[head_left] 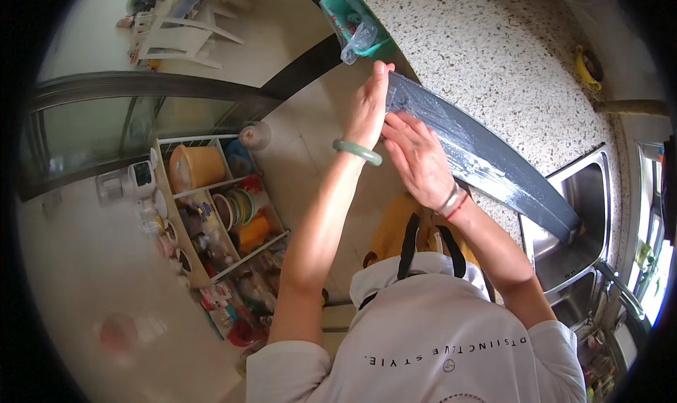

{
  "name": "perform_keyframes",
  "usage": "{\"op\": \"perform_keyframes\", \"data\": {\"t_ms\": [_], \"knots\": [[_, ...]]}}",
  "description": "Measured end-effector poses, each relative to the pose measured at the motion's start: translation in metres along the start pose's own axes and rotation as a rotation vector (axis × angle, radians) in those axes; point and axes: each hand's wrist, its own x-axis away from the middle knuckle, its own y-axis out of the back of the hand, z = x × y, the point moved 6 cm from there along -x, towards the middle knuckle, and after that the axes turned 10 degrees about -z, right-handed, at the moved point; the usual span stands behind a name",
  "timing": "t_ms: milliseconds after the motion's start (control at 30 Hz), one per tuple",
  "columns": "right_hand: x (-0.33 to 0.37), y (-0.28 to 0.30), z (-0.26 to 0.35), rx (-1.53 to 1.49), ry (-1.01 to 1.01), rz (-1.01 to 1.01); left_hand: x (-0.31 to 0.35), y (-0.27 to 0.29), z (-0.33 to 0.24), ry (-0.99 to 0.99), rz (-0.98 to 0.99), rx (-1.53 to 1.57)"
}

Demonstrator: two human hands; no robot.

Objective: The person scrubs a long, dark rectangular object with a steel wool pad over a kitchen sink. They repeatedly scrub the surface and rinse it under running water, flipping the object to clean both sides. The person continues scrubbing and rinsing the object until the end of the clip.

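Note:
A long dark grey panel (479, 149), wet and streaked with white suds, lies slantwise over the edge of the speckled counter. Its far right end rests over the metal sink (605, 191). My left hand (370, 103), with a green bangle on the wrist, grips the panel's upper left end. Close beside it my right hand (423, 160), wearing a silver bracelet and a red string, lies against the panel with fingers stretched out. Part of the left fingers is hidden behind the panel's end.
The speckled counter (465, 50) runs along the right, with a yellow item (587, 68) by the wall. A green bin (360, 22) with a plastic bag stands at the counter's corner. On the left is a white shelf rack (233, 258) holding containers. A faucet (620, 290) sits by the sink.

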Motion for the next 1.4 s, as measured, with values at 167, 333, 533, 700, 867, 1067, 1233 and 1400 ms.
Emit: {"op": "perform_keyframes", "data": {"t_ms": [167,333,533,700,867,1067,1233,1400], "knots": [[0.059,0.045,-0.039,0.098,-0.109,0.042,-0.008,0.006,0.023,0.028,0.036,0.084],[0.071,0.041,-0.037,0.189,-0.177,0.056,-0.002,0.003,0.015,-0.019,-0.001,0.028],[-0.004,0.004,-0.008,0.259,0.023,-0.029,0.004,-0.002,0.002,-0.249,-0.034,-0.230],[0.056,0.040,-0.047,0.343,-0.125,0.002,0.005,0.006,0.010,-0.164,-0.013,-0.058],[0.080,0.049,-0.054,0.360,-0.262,-0.052,0.008,0.005,0.005,-0.149,-0.019,-0.010],[-0.014,-0.002,-0.007,0.291,-0.054,-0.151,0.004,0.003,0.006,-0.053,0.031,-0.040],[0.033,0.018,-0.027,0.327,-0.168,-0.060,0.002,0.012,0.015,-0.067,0.045,-0.035],[0.102,0.060,-0.058,0.396,-0.342,-0.096,0.009,0.005,0.006,-0.100,0.076,-0.055]]}}
